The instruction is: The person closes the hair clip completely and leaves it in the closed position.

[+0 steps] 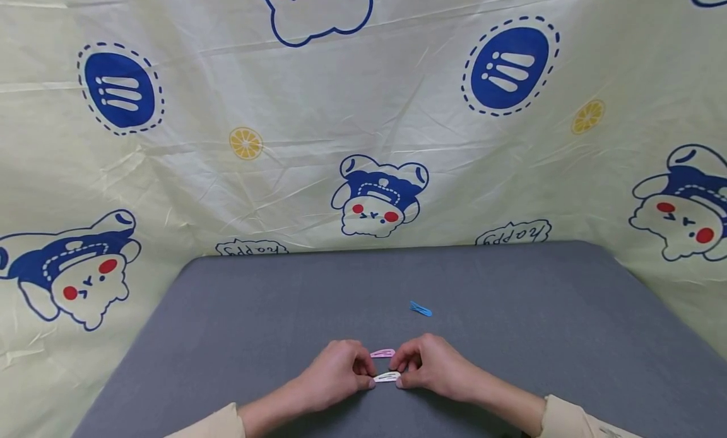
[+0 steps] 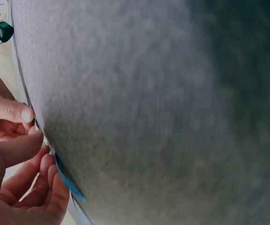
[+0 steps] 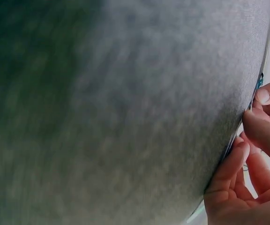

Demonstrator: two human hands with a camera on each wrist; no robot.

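A white snap hair clip (image 1: 387, 377) lies lengthwise between my two hands at the near part of the table. My left hand (image 1: 341, 375) pinches its left end with thumb and curled fingers. At the right end, my right hand (image 1: 434, 370) pinches it the same way. Just beyond, a pink snap hair clip (image 1: 383, 353) sits between the index fingers of both hands. In the left wrist view a narrow blue strip (image 2: 69, 180) shows beside the left fingertips. The right wrist view has both thumbs close together, with the white clip mostly hidden.
Farther back on the grey table (image 1: 255, 299) lies a blue snap hair clip (image 1: 421, 309), right of the pink one. A pale cloth (image 1: 295, 110) printed with cartoon figures hangs behind the table's far edge and along its sides.
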